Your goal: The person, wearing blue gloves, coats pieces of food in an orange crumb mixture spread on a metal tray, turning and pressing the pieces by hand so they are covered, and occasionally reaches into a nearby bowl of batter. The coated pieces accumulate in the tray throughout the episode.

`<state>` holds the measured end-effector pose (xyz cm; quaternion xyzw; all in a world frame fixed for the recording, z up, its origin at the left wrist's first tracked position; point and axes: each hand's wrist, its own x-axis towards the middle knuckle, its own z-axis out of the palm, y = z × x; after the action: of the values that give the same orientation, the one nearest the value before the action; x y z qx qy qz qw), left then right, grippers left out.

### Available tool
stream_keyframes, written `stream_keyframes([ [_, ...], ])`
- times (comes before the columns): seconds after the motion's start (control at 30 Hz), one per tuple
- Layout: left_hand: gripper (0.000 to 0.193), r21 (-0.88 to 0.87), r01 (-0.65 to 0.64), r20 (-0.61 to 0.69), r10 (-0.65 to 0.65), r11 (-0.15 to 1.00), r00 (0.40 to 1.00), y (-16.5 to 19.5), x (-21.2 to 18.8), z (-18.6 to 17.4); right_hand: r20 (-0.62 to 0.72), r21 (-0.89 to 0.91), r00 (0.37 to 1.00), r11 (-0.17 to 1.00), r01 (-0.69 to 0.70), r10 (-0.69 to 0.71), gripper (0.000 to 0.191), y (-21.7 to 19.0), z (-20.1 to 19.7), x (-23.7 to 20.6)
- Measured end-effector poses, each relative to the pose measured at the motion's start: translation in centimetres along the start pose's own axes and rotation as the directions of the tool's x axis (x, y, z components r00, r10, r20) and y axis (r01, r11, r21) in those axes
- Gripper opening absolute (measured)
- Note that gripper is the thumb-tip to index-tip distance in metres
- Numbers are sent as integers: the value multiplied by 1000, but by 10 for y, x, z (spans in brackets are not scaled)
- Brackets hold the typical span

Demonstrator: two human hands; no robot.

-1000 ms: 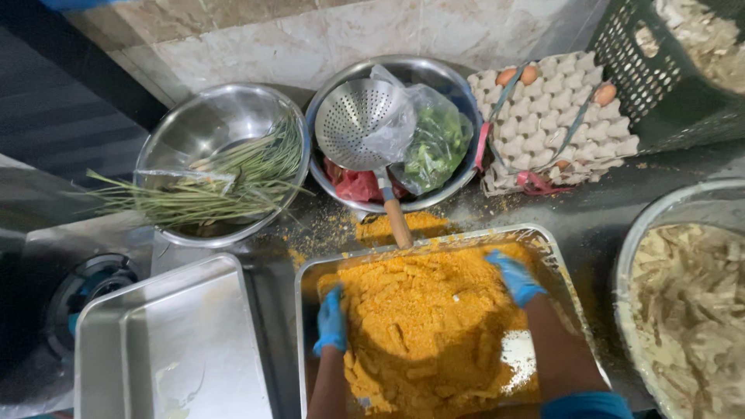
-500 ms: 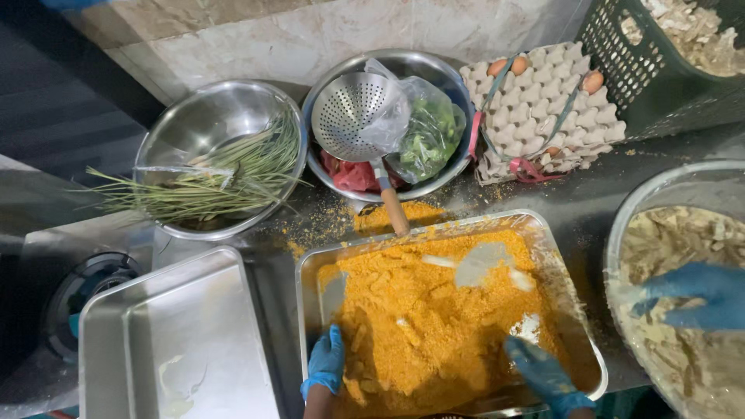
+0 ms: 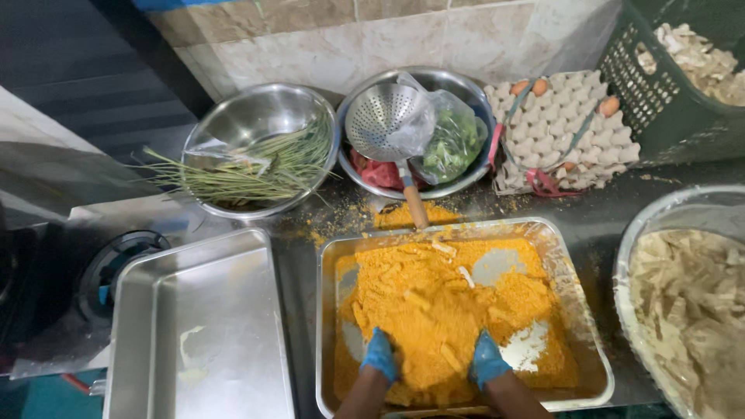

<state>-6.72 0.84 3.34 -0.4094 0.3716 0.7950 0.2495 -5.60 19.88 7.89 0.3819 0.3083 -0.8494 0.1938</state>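
Both hands wear blue gloves and are dug into a heap of orange-yellow crumb coating (image 3: 434, 310) that fills a shallow rectangular steel tray (image 3: 582, 318) at the front of the dark counter. The left hand (image 3: 380, 353) sits at the near left of the heap and the right hand (image 3: 487, 358) just beside it to the right; the fingers of both are curled down into the crumbs, scooping the mixture between them, though how far they close cannot be told since the tips are buried. Pale strips show here and there in the coating. To the left lies a bare rectangular steel pan (image 3: 202, 326), almost touching the tray. Behind it stands a round steel bowl (image 3: 233, 116) holding long green stalks (image 3: 248, 167). Next to that, a second steel bowl (image 3: 458, 81) carries a perforated metal skimmer with a wooden handle (image 3: 384, 124) and a clear bag of greens (image 3: 450, 143). Further right rests a grey cardboard egg carton (image 3: 574, 132), and at the right edge a large bowl of pale shredded strips (image 3: 691, 302).
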Motion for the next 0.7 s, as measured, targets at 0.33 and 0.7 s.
stream_keyframes([
  [0.33,66,291,-262,-24,281,920,959,37,-5,-14,214,-184,946,942,282,-242,62,-76,-25,-9],
  [0.7,77,567,10,-235,150,824,960,-35,29,-77,-211,-396,976,907,-142,61,64,18,-66,19],
])
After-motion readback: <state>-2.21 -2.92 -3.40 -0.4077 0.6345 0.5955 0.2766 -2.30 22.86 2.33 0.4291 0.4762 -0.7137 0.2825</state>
